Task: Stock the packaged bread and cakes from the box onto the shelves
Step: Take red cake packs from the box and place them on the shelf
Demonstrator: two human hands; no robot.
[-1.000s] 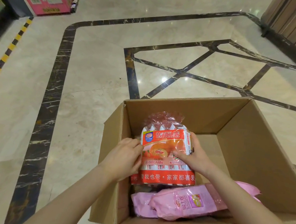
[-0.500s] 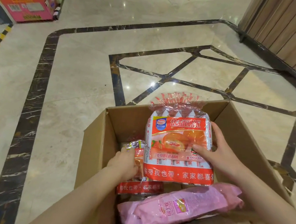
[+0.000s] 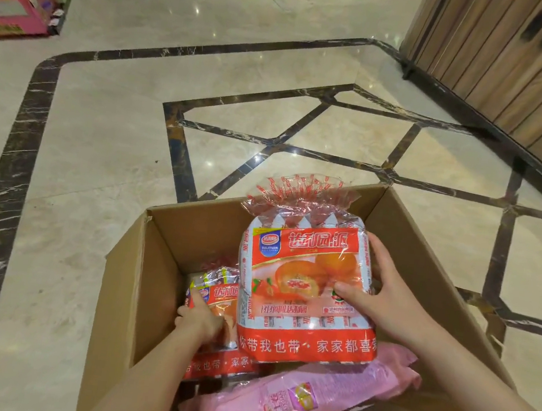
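Your right hand (image 3: pixel 394 295) grips the right edge of a red-and-orange cake pack (image 3: pixel 304 289), thumb pressed on its front, fingers (image 3: pixel 377 250) wrapped behind it, holding it upright above the open cardboard box (image 3: pixel 127 290). Your left hand (image 3: pixel 200 320) reaches down inside the box and curls round a second red pack (image 3: pixel 220 297); the raised pack covers that one's right half, and your hand hides much of its front. Below them a pink package (image 3: pixel 292 405) lies slanted across the box, its lower end cut off by the frame. The box stands on a marble floor (image 3: pixel 101 154); wooden panelling (image 3: pixel 512 63) rises far right, a pink display (image 3: pixel 13 4) far left, too blurred to read.
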